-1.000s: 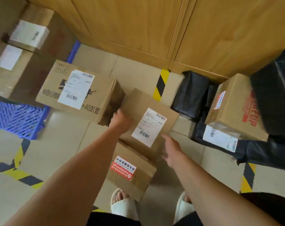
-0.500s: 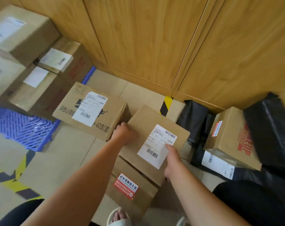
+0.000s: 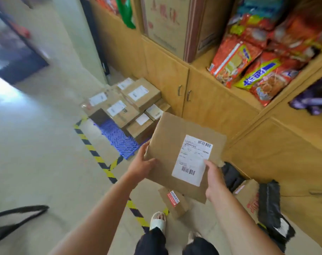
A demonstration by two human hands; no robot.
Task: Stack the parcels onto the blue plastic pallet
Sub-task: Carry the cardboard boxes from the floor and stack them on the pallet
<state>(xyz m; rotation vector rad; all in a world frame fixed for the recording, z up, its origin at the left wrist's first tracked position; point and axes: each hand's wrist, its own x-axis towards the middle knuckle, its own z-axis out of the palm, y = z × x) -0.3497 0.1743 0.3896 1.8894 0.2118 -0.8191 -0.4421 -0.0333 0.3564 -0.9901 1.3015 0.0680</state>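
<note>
Single head view, forward-down, close above hands (image 3: 176,173).

Stacked parcels (image 3: 130,105) on pallet (image 3: 119,138), beside cabinet (image 3: 202,100)

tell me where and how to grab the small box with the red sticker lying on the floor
Take the small box by its two long side faces, one hand on each, reaching down from above. It lies flat on the floor with the sticker face up. The carried parcel hides its far end, so only the near end and sides look open.
</note>
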